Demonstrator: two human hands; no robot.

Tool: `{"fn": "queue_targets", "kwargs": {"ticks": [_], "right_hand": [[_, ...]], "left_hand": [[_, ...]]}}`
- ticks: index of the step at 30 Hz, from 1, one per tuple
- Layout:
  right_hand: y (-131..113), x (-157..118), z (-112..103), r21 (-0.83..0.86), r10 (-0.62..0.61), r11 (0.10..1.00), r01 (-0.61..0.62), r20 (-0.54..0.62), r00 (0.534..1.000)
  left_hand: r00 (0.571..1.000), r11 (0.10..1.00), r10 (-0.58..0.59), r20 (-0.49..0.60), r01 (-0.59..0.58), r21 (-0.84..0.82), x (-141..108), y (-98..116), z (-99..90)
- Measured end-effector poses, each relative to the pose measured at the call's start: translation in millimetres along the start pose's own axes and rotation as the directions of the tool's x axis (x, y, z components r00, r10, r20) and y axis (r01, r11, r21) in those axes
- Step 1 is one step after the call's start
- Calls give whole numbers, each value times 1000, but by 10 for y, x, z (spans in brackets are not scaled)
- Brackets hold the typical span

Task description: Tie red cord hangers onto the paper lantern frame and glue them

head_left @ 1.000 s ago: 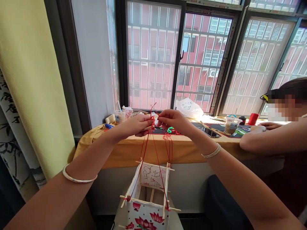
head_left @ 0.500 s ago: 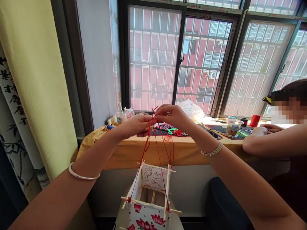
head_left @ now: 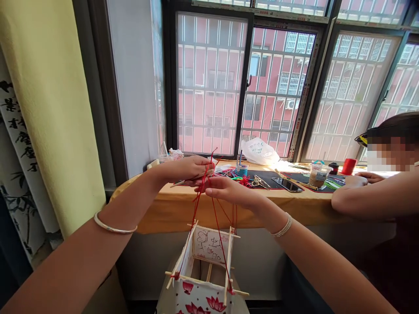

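Observation:
My left hand (head_left: 191,169) pinches the gathered red strings (head_left: 214,213) near their knotted top, where loose ends stick up. A thin stick (head_left: 178,183) shows beneath that hand; I cannot tell whether it is held. Just below and to the right, my right hand (head_left: 225,189) has its fingers and thumb closed around the strings under the knot. The strings run down to the corners of a box-shaped lantern frame (head_left: 203,279) of thin wooden sticks. White panels with red lotus flowers and dark writing cover its sides, and its top is uncovered.
Behind my hands is a table with an orange cloth (head_left: 262,209). On it lie a phone (head_left: 288,184), scissors (head_left: 261,182), a blue cup (head_left: 241,170), a drink cup (head_left: 318,174), a red spool (head_left: 348,166) and a plastic bag (head_left: 259,151). Another person's arm (head_left: 369,196) rests at the right.
My right hand has moved down from the top of the knot to the strings below it, uncovering the blue cup and scissors. My left hand stays at the knot, slightly higher.

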State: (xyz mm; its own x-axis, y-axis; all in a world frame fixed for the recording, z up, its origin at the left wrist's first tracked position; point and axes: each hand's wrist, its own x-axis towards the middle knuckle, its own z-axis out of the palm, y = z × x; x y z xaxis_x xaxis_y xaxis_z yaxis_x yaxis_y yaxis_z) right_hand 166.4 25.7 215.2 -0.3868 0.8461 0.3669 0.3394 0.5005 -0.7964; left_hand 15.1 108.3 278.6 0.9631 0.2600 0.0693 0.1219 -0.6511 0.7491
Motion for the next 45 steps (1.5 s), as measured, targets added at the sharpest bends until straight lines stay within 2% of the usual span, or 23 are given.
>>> {"fn": "queue_targets", "kwargs": {"ticks": [2,5,7,9,11,12,14,17,19,20,23,25,27,31,33,40,45], "right_hand": [[15,46,109,64,-5,998,8,-47,999],[-14,136,232,109,-1,994,22,-188,982],[-24,187,274,139,36,990,-1,-247,968],[-9,226,276,180,74,983,-26,-264,962],[20,257,242,147,78,988,-42,-251,965],[30,270,214,65,62,997,-47,-247,967],[24,291,144,-228,-7,972,-53,-254,967],[-78,311,24,-645,-146,763,-50,-247,958],[-188,315,-58,-727,-138,683,-69,-222,965],[-241,314,-98,-713,-99,696,-80,-206,974],[-350,306,-195,-535,35,838,-107,-144,989],[-367,301,-231,-395,73,911,-115,-120,990],[-353,300,-242,-300,109,944,-139,-112,988],[-316,321,-229,-222,166,956,-193,-134,977],[-323,347,-229,-211,159,959,-188,-149,976],[-489,477,-302,-298,-4,951,-85,-289,957],[-553,496,-312,-269,28,957,-105,-277,961]], "left_hand": [[998,996,-41,44,37,80,33,68,-47],[987,985,-130,100,116,129,94,194,-87],[975,969,-202,97,185,163,122,267,-104],[970,962,-232,79,216,165,128,301,-129],[978,978,-190,83,181,107,113,284,-166],[984,986,-155,87,150,66,101,260,-187],[992,995,-97,86,98,-7,80,201,-221],[995,995,-68,74,72,-63,69,155,-235],[996,995,-63,70,68,-78,69,182,-225],[996,993,-62,67,68,-91,68,208,-219],[996,985,-64,61,73,-159,57,282,-220],[997,981,-46,54,55,-183,43,291,-242],[1000,984,-5,15,8,-179,26,263,-278],[985,982,80,-151,-104,-157,-9,194,-346],[977,981,99,-190,-128,-143,-20,192,-353],[972,970,135,-190,-169,-174,14,281,-354],[969,972,157,-192,-185,-142,-19,270,-362]]}}
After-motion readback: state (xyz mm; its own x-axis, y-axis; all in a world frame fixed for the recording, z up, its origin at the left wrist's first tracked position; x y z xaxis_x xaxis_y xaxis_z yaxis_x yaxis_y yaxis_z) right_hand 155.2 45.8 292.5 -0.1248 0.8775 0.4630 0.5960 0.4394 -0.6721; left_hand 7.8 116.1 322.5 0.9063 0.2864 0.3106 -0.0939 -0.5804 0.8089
